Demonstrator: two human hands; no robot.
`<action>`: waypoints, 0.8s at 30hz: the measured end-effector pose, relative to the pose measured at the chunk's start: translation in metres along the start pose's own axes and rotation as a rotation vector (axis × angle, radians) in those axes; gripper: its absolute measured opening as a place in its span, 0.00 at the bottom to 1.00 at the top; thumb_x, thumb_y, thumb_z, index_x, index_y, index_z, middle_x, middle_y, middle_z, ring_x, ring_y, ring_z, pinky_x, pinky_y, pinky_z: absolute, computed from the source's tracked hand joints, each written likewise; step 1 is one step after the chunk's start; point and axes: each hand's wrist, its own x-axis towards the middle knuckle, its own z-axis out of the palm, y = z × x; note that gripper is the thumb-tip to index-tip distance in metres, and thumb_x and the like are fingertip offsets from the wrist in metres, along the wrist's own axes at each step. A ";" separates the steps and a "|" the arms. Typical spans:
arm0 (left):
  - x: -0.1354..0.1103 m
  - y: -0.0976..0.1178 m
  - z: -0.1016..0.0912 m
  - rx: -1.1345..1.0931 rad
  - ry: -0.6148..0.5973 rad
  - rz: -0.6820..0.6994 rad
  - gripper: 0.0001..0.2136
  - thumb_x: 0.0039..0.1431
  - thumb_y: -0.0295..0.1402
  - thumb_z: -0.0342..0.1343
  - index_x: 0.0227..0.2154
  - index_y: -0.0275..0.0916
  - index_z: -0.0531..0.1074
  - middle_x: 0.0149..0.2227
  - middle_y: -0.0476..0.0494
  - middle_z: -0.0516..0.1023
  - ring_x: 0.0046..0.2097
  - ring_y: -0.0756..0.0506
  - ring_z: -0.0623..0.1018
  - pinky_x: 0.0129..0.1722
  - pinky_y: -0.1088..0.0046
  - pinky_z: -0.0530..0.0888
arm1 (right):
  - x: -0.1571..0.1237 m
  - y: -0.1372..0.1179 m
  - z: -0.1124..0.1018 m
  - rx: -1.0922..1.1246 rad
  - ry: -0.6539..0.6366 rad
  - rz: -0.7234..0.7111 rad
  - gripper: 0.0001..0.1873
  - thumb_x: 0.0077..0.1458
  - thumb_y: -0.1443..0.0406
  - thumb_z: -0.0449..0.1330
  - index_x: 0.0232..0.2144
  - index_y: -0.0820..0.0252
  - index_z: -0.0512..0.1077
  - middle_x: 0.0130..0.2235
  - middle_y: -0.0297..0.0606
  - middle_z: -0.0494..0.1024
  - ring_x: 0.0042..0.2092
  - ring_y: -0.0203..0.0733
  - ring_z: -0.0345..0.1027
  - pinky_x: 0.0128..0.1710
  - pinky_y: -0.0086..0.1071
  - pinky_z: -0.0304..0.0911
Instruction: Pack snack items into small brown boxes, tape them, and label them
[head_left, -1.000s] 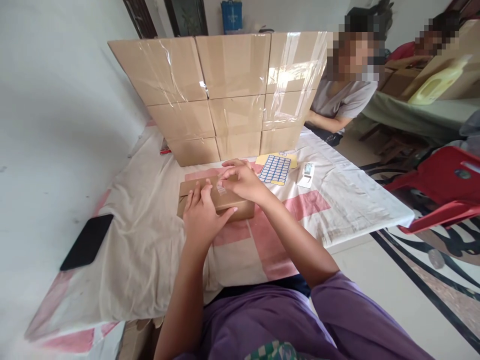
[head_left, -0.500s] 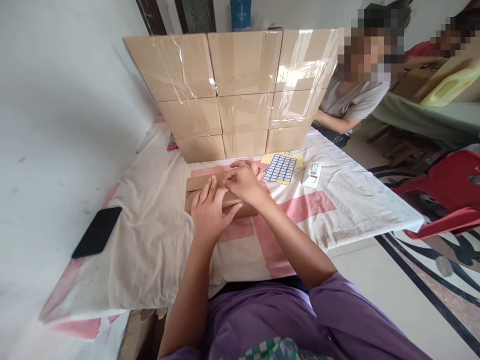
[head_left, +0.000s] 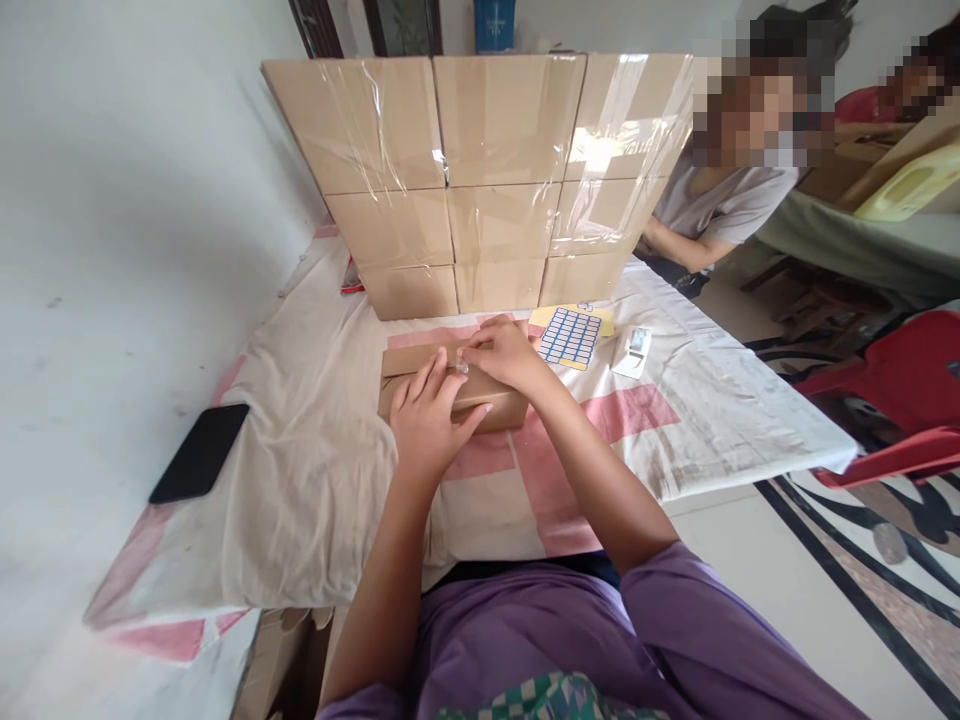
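One black rectangular phone (head_left: 199, 452) found farthest left, flat on the desk (head_left: 300, 500), well apart from everything else. Saw the desk draped in a white cloth with pink bands. Further back, saw a wall of tan cardboard cartons (head_left: 487, 170) wrapped in glossy clear film, stacked three wide and three high, with something small and red (head_left: 351, 281) poking out at its left foot; could not tell what. Just in front of that stack, near the middle of the desk, found a small flat brown cardboard box (head_left: 405, 365). Found the left hand (head_left: 426, 425) spread loose over the near left part of the box top, fingers straight and pressed flat, thumb along the near side, gripping nothing. Found the right hand (head_left: 504, 355) on the right part of the same top, fingertips nipped together on a small clear shiny scrap of tape (head_left: 460, 367) touching the cardboard, right beside the left fingertips. Just right of the box, noted a sheet of small blue labels on yellow backing (head_left: 570, 337), then a small white packet (head_left: 634, 351), both flat on the cloth and apart from each other. Beyond the desk's far right corner, saw another person in a grey shirt (head_left: 720, 205) seated, and nearer, a red plastic chair (head_left: 900, 385).
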 end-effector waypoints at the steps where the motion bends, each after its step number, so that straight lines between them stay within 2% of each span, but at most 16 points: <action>1: 0.000 0.000 0.000 -0.004 -0.009 -0.005 0.21 0.64 0.55 0.55 0.49 0.47 0.78 0.68 0.43 0.69 0.65 0.36 0.73 0.62 0.56 0.65 | 0.000 0.000 0.000 -0.005 -0.005 0.009 0.05 0.49 0.61 0.69 0.24 0.53 0.83 0.45 0.43 0.76 0.60 0.65 0.56 0.65 0.64 0.43; 4: 0.001 0.000 -0.001 -0.012 -0.023 -0.018 0.21 0.63 0.55 0.56 0.49 0.47 0.78 0.68 0.43 0.69 0.65 0.36 0.73 0.62 0.56 0.65 | -0.001 -0.001 0.000 -0.032 -0.025 0.040 0.06 0.51 0.63 0.67 0.24 0.55 0.82 0.48 0.42 0.76 0.61 0.63 0.58 0.65 0.58 0.48; 6: 0.001 0.001 -0.001 -0.015 -0.026 -0.020 0.21 0.63 0.55 0.56 0.48 0.47 0.78 0.68 0.42 0.69 0.65 0.36 0.73 0.62 0.56 0.65 | -0.001 -0.001 0.000 -0.026 -0.026 0.011 0.06 0.52 0.65 0.65 0.23 0.57 0.79 0.48 0.42 0.76 0.59 0.58 0.62 0.63 0.53 0.53; 8: 0.000 0.001 -0.001 -0.011 -0.018 -0.011 0.21 0.63 0.55 0.57 0.48 0.46 0.78 0.67 0.42 0.70 0.65 0.36 0.73 0.61 0.56 0.65 | 0.000 0.002 -0.002 -0.023 0.020 -0.008 0.02 0.50 0.65 0.66 0.29 0.58 0.77 0.48 0.43 0.74 0.55 0.53 0.66 0.60 0.48 0.58; 10: -0.001 0.002 -0.001 -0.001 0.005 0.010 0.20 0.63 0.55 0.57 0.47 0.46 0.77 0.67 0.42 0.70 0.65 0.36 0.73 0.61 0.56 0.66 | 0.002 0.004 -0.006 -0.036 0.088 0.026 0.12 0.47 0.65 0.66 0.37 0.59 0.74 0.49 0.43 0.73 0.50 0.50 0.68 0.54 0.45 0.63; 12: -0.002 0.002 -0.001 0.005 0.038 0.028 0.20 0.63 0.55 0.58 0.47 0.46 0.77 0.66 0.42 0.71 0.64 0.36 0.74 0.60 0.56 0.66 | 0.004 0.006 -0.011 -0.054 0.109 0.062 0.17 0.47 0.63 0.66 0.40 0.59 0.70 0.47 0.42 0.73 0.47 0.48 0.68 0.50 0.42 0.64; 15: -0.002 0.003 -0.001 0.005 0.067 0.044 0.18 0.62 0.53 0.59 0.46 0.47 0.76 0.67 0.44 0.70 0.63 0.36 0.75 0.58 0.56 0.66 | 0.003 0.005 -0.014 -0.076 0.031 0.061 0.17 0.49 0.59 0.65 0.39 0.58 0.68 0.46 0.40 0.75 0.47 0.47 0.67 0.48 0.39 0.63; 19: -0.001 0.003 -0.002 -0.019 0.070 0.074 0.16 0.63 0.51 0.60 0.46 0.47 0.74 0.64 0.47 0.74 0.62 0.37 0.76 0.57 0.56 0.66 | 0.004 -0.001 -0.013 -0.192 -0.085 0.013 0.18 0.51 0.55 0.66 0.41 0.57 0.72 0.45 0.40 0.77 0.51 0.50 0.66 0.47 0.39 0.60; 21: -0.001 0.003 -0.002 -0.032 0.092 0.084 0.15 0.63 0.49 0.61 0.47 0.47 0.74 0.61 0.49 0.78 0.62 0.37 0.76 0.56 0.56 0.66 | 0.009 -0.004 -0.013 -0.258 -0.145 0.004 0.16 0.51 0.54 0.66 0.37 0.57 0.73 0.41 0.40 0.78 0.47 0.49 0.68 0.44 0.37 0.59; 24: -0.002 0.002 -0.001 -0.044 0.113 0.098 0.14 0.64 0.47 0.61 0.47 0.47 0.74 0.57 0.49 0.81 0.61 0.38 0.77 0.56 0.57 0.65 | 0.021 -0.003 -0.014 -0.245 -0.216 0.022 0.17 0.51 0.52 0.68 0.31 0.59 0.72 0.35 0.36 0.78 0.39 0.42 0.68 0.38 0.33 0.57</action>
